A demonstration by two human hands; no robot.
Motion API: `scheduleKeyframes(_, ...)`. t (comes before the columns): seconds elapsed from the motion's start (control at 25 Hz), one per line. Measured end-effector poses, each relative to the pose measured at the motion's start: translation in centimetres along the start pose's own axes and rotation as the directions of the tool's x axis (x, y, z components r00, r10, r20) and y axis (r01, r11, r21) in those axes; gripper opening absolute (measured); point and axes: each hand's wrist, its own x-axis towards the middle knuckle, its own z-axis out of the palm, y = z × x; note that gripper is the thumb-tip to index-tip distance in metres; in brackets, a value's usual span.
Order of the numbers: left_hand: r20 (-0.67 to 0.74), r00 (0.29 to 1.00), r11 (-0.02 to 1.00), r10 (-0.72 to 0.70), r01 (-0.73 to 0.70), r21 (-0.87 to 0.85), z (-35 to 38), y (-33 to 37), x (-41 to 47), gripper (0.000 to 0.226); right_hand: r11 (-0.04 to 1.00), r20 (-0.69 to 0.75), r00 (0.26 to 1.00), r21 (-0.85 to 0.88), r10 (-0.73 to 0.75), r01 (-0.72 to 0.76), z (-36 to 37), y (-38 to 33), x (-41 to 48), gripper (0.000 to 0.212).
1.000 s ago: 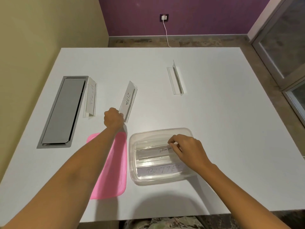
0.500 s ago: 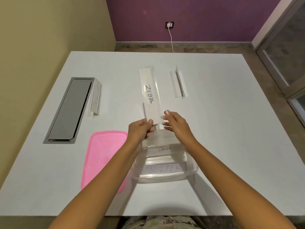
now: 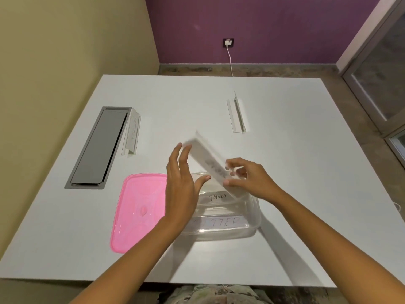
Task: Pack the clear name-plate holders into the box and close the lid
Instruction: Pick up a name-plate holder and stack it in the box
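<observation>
A clear plastic box (image 3: 254,224) stands near the table's front edge and holds two name-plate holders, one marked PANDA (image 3: 217,196), one nearer me (image 3: 221,222). Above its far rim a third holder (image 3: 210,159) hangs tilted and blurred. My right hand (image 3: 247,178) pinches its lower right end. My left hand (image 3: 182,178) has straight fingers laid against its left end and its thumb underneath. The pink lid (image 3: 140,209) lies flat left of the box. Two more holders sit on the table: one at the left (image 3: 131,134), one further back (image 3: 236,115).
A grey cable hatch (image 3: 98,148) is set into the white table (image 3: 295,172) at the left, right beside the left holder. A wall socket with a white cord (image 3: 229,43) is on the purple wall behind.
The holder was picked up from the table by my left hand, raised upright over the box, then turned slantwise. My right hand left the box and took its lower end.
</observation>
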Motion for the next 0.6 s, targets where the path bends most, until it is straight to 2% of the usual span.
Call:
scheduleKeyframes(0.08, 0.105, 0.986, 0.98, 0.131, -0.145, 0.134, -0.7, -1.3, -0.4, 0.086, 0.965, 0.109, 0.991, -0.244, -0.075, 0.099, 0.0, 1.3, -1.0, 0.062)
scheduleKeyframes(0.2, 0.361, 0.921, 0.952, 0.147, -0.231, 0.203, -0.7, -3.2, -1.6, 0.075, 0.884, 0.265, 0.962, -0.43, -0.071, 0.184, 0.6, 2.6, -2.2, 0.063)
scheduleKeyframes(0.32, 0.518, 0.832, 0.889, 0.197, -0.374, 0.264, -0.2, -4.8, -3.0, 0.05, 0.838, 0.344, 0.939, -0.514, 0.004, 0.185, 1.7, 3.4, -2.4, 0.064)
scheduleKeyframes(0.4, 0.573, 0.795, 0.854, 0.199, -0.427, 0.296, 0.4, -5.5, -3.7, 0.044, 0.816, 0.393, 0.918, -0.547, 0.054, 0.186, 2.5, 3.9, -2.3, 0.065)
scheduleKeyframes(0.48, 0.617, 0.77, 0.841, 0.163, -0.435, 0.321, 1.0, -5.8, -4.2, 0.041, 0.799, 0.428, 0.9, -0.568, 0.085, 0.194, 3.4, 4.4, -2.2, 0.065)
scheduleKeyframes(0.6, 0.673, 0.738, 0.858, 0.046, -0.374, 0.352, 2.0, -6.4, -4.6, 0.032, 0.774, 0.44, 0.89, -0.602, 0.119, 0.194, 4.7, 5.0, -1.8, 0.064)
